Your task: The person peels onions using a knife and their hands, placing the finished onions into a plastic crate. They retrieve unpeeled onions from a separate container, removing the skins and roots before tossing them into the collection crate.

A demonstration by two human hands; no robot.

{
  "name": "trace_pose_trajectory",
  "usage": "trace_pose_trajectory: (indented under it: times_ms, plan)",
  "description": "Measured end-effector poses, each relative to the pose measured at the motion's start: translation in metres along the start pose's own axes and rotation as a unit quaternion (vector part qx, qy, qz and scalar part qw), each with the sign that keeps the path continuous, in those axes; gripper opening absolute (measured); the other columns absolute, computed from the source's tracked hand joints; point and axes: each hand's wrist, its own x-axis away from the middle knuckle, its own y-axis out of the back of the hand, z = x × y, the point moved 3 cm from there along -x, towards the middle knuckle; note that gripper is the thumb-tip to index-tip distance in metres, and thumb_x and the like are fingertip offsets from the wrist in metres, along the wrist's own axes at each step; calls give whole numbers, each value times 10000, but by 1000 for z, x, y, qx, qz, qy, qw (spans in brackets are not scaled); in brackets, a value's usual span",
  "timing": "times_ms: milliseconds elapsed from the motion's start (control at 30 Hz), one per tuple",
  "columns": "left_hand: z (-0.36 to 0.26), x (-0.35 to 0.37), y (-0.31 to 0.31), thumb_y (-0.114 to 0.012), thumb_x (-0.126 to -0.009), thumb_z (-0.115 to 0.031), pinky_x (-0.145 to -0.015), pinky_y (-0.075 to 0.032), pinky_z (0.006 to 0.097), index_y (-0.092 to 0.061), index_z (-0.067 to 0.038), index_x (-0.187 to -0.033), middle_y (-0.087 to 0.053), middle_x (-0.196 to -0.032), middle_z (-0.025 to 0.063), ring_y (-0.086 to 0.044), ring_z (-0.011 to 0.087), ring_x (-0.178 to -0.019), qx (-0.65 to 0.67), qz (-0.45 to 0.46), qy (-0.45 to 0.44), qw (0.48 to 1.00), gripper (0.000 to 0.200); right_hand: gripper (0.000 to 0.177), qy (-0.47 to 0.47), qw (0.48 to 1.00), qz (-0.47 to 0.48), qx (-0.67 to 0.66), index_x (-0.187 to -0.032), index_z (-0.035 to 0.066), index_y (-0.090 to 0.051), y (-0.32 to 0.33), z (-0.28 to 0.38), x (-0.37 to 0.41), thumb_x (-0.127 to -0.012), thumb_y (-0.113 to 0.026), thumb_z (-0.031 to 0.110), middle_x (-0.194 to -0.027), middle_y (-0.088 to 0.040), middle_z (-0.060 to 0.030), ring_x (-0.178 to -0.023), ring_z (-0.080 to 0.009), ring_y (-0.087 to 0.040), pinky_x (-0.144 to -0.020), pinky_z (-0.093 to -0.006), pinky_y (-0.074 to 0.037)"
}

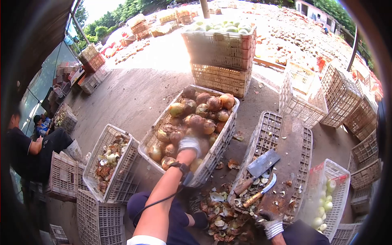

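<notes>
My left hand (190,144), in a white knit glove, reaches down into a plastic crate (222,149) full of brown-skinned onions (204,110). Its fingers are blurred among the onions, so I cannot tell whether they grip one. Low at the right, my right hand (271,225) wears a glove with dark fingers; it rests by the near end of a wooden board (281,175) with its fingers apart and nothing in them. On the board and the upturned crate under it lie a cleaver (263,162) and a curved knife (267,184) with a wooden handle.
Onion peelings (228,224) cover the ground between my legs and the board. Peeled onions (325,204) fill part of a crate on the right; a crate of scraps (109,159) stands left. Stacked crates (222,57) rise ahead. A seated person (30,143) is at far left.
</notes>
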Motion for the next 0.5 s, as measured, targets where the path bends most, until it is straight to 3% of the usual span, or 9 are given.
trace_pose_trajectory:
  times_ms: [67,100,133,233,367,433,500]
  plan:
    - [5,-14,-24,-564,-779,-170,-811,-507,387,-678,-22,-1010,-649,-1052,186,-639,308,-953,25,0,55,998,297,381,0,999,2,39,-1041,-27,-636,-6,25,8,-745,-760,178,-885,-671,-114,-772,-163,-630,-711,-287,-521]
    - [3,-10,-26,-565,-780,-165,-797,-514,391,-676,-7,-1001,-653,-1034,193,-647,307,-938,-69,-47,2,996,293,382,-11,998,-11,53,-1047,-14,-640,-8,22,6,-749,-761,191,-891,-674,-112,-798,-163,-634,-731,-291,-522]
    - [7,-13,-32,-571,-770,-156,-778,-522,398,-676,-2,-997,-656,-1025,194,-654,315,-921,-10,-13,49,999,294,376,-6,998,-13,57,-1042,-13,-643,-6,21,6,-750,-760,192,-895,-674,-112,-805,-162,-634,-735,-293,-522]
    - [11,-15,-22,-597,-750,-150,-770,-525,412,-676,-9,-1003,-656,-1030,196,-654,325,-919,24,26,40,999,301,351,-11,998,-11,57,-1016,0,-657,-8,39,15,-764,-746,227,-904,-675,-116,-827,-155,-636,-758,-297,-520]
    - [13,-16,-11,-607,-744,-142,-794,-530,430,-647,14,-1049,-643,-1059,207,-638,335,-971,64,52,89,993,344,400,-1,997,17,77,-1073,-46,-613,-4,-12,-10,-706,-737,53,-898,-658,-92,-799,-154,-621,-701,-284,-531]
    - [13,-18,-17,-613,-737,-185,-796,-535,438,-625,27,-1083,-636,-1088,192,-638,333,-977,82,94,127,984,406,428,-7,991,32,128,-1085,-44,-608,-5,19,-1,-687,-738,42,-899,-658,-91,-802,-159,-622,-704,-289,-529]
    - [17,-18,-29,-616,-743,-211,-856,-505,430,-611,27,-1113,-614,-1132,199,-611,321,-1038,90,123,111,982,440,443,-13,993,38,110,-1099,-43,-601,-6,24,2,-683,-732,36,-900,-659,-89,-811,-163,-625,-701,-293,-527]
